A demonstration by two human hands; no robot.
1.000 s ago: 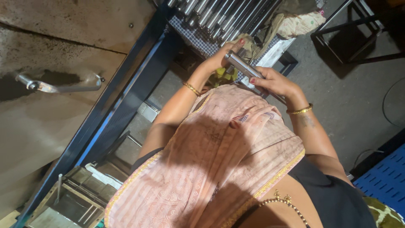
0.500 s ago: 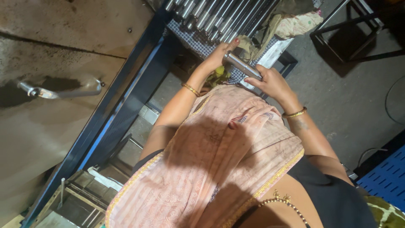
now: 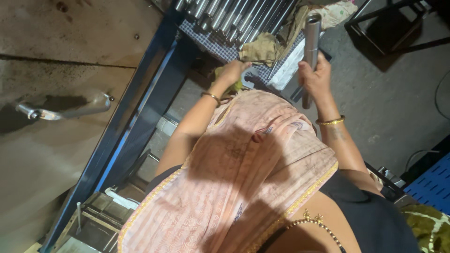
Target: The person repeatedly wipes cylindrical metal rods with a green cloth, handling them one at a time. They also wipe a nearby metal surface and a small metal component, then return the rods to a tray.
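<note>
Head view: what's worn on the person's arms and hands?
Both hands are bare, no gloves. The left hand has a thin gold-coloured bangle at the wrist; the right hand has a similar gold bangle. Forearms are unsleeved. A pink patterned cloth with a yellow border drapes from the shoulder over a dark top.

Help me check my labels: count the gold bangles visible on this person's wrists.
2: one bangle on the left wrist near the yellow-green cloth, one bangle on the right wrist below the right hand holding a metal rod.
</note>
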